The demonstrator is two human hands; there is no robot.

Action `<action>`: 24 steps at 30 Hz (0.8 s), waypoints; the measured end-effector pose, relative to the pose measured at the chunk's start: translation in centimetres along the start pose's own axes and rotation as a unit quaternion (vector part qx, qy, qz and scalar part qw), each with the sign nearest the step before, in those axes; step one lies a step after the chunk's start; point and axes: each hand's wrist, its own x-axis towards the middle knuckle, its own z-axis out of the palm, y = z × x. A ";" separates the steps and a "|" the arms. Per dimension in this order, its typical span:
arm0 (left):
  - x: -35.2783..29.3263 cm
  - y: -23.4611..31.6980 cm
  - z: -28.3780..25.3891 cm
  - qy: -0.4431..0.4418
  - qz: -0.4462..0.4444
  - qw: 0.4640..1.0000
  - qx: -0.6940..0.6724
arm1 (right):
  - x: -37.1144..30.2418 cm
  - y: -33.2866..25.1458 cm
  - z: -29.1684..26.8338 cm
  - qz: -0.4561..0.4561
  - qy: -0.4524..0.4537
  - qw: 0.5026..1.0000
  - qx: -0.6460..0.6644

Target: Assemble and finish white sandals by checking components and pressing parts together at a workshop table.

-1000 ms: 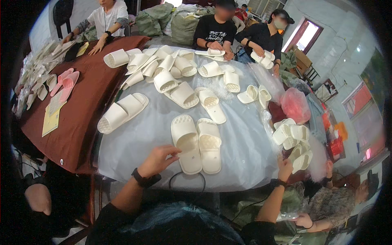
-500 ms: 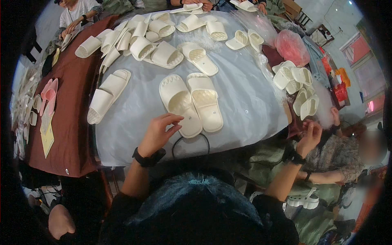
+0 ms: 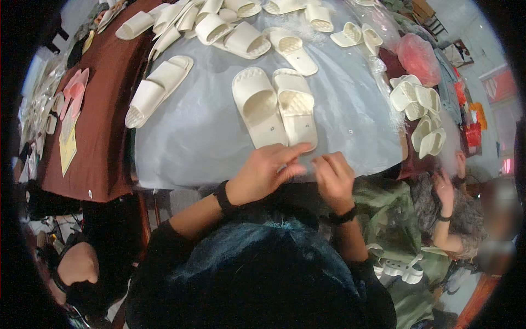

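Observation:
A pair of cream slide slippers lies side by side on the plastic-covered table, the left slipper (image 3: 259, 112) and the right slipper (image 3: 298, 123) with heels toward me. My left hand (image 3: 266, 174) is at their heels, its forefinger stretched along the right slipper's heel edge and its thumb apart. Close beside it, at the table's near edge, my right hand (image 3: 334, 182) has its fingers curled together. Whatever those fingers may hold is too small or hidden to make out. The slippers' toe straps face away from my hands.
Several more cream slippers (image 3: 246, 39) are heaped at the far side. Another slipper pair (image 3: 159, 90) lies at the left. Brown cloth (image 3: 104, 120) with pink slippers (image 3: 74, 93) is further left. Stacked slippers (image 3: 419, 104) and a pink plastic bundle (image 3: 419, 59) stand right, near another person's hand (image 3: 445, 189).
My right hand has come in from the far right beside my left hand. My left hand has moved right along the heels. The whole view has shifted, so the table appears higher.

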 end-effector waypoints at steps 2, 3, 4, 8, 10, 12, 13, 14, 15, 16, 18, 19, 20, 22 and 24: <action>-0.7 -1.1 0.5 0.081 -0.101 0.988 -0.083 | 1.1 -0.8 1.9 -0.029 0.003 0.997 0.074; -0.9 -1.8 0.0 0.088 -0.108 0.987 -0.081 | 1.5 -1.1 2.5 -0.033 -0.002 0.996 0.082; -0.6 -2.7 -0.5 0.082 -0.193 0.963 -0.172 | 1.8 -1.2 3.1 -0.036 -0.008 0.996 0.087; -1.0 -5.1 -3.2 0.052 -0.324 0.870 -0.368 | 2.1 -1.1 4.5 -0.052 -0.033 0.993 0.096; -1.4 -6.5 -3.7 0.032 -0.345 0.848 -0.401 | 1.5 -0.7 5.1 -0.044 -0.042 0.992 0.108; -1.9 -7.0 -4.5 -0.015 -0.361 0.819 -0.446 | 1.2 -0.9 5.2 -0.037 -0.055 0.991 0.115; -2.3 -7.3 -4.8 -0.011 -0.360 0.817 -0.451 | 1.2 -1.3 5.2 -0.035 -0.074 0.989 0.121; -2.8 -7.8 -5.0 -0.031 -0.353 0.808 -0.470 | 1.2 -1.6 5.2 -0.032 -0.093 0.987 0.126; -2.8 -8.0 -5.0 -0.053 -0.350 0.801 -0.483 | 0.9 -1.5 5.1 -0.030 -0.093 0.987 0.130; -2.8 -8.2 -5.2 -0.052 -0.353 0.800 -0.483 | 0.7 -1.5 5.0 -0.024 -0.110 0.983 0.145; -2.7 -8.8 -5.6 -0.078 -0.373 0.781 -0.496 | 0.1 -1.1 4.7 -0.016 -0.129 0.979 0.159; -2.5 -9.2 -5.8 -0.078 -0.373 0.780 -0.497 | -0.4 -0.7 4.5 0.014 -0.147 0.973 0.177; -2.3 -9.6 -6.0 -0.096 -0.375 0.775 -0.499 | -0.7 -0.4 4.4 0.042 -0.165 0.966 0.193; -2.0 -10.1 -6.2 -0.121 -0.379 0.760 -0.513 | -0.9 -0.5 4.2 0.046 -0.170 0.963 0.205; -1.3 -10.5 -5.6 -0.138 -0.382 0.754 -0.517 | -1.0 -0.7 4.0 0.049 -0.175 0.960 0.215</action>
